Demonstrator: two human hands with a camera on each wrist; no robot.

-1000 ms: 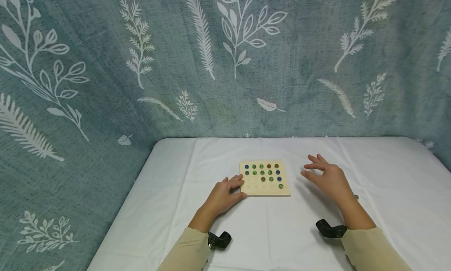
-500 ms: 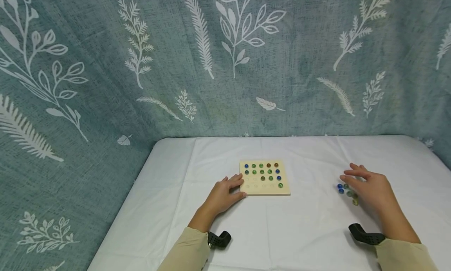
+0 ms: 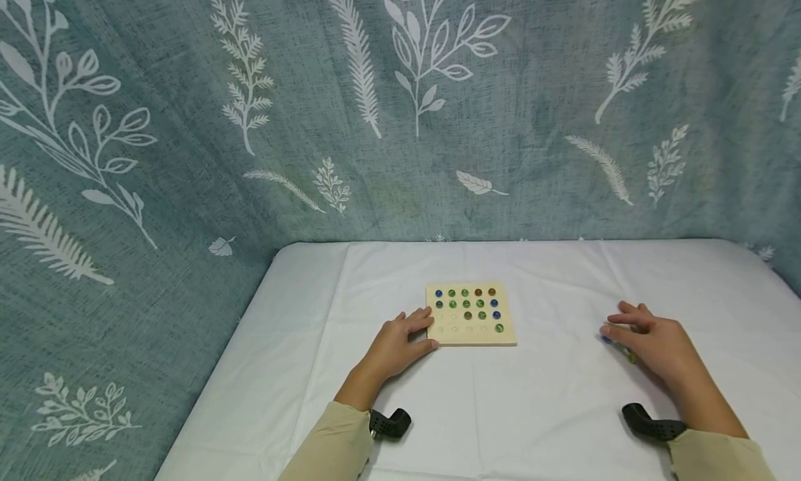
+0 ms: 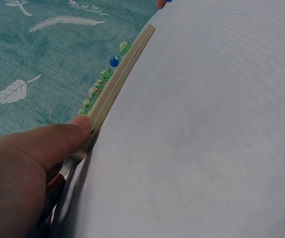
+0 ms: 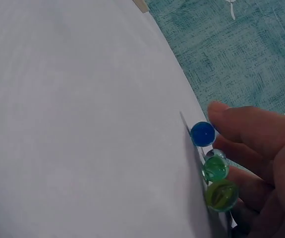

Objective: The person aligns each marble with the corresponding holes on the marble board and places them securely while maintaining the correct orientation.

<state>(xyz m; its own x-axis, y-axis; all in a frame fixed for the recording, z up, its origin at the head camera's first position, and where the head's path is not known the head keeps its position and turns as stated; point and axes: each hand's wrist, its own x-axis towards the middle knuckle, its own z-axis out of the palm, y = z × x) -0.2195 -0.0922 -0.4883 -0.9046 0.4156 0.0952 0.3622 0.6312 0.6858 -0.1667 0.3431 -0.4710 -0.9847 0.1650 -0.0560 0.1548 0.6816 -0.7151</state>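
A pale wooden marble board [image 3: 459, 338] lies on the white cloth with blue, green and brown marbles in its hollows; several front-left hollows are bare. My left hand [image 3: 395, 347] rests at its left side, fingers on the left edge and thumb at the near corner. Over a loose group of marbles on the right hovers my right hand [image 3: 660, 345], thumb and fingers slightly apart and bent downward. In the right wrist view, a blue marble [image 5: 203, 134] sits just by the thumb, with a green marble [image 5: 215, 169] and a yellow-green marble [image 5: 222, 195] below. Other loose marbles are hidden behind the hand.
White cloth [image 3: 532, 397] covers the table. Behind and to the left hangs a teal curtain [image 3: 388, 182] with white leaf prints. A black wrist camera [image 3: 391, 424] is on the left wrist, and another black wrist camera [image 3: 651, 424] on the right.
My right hand has travelled from beside the board rightward to the loose marbles, then dropped lower over them, covering most. My left hand and the board have stayed put.
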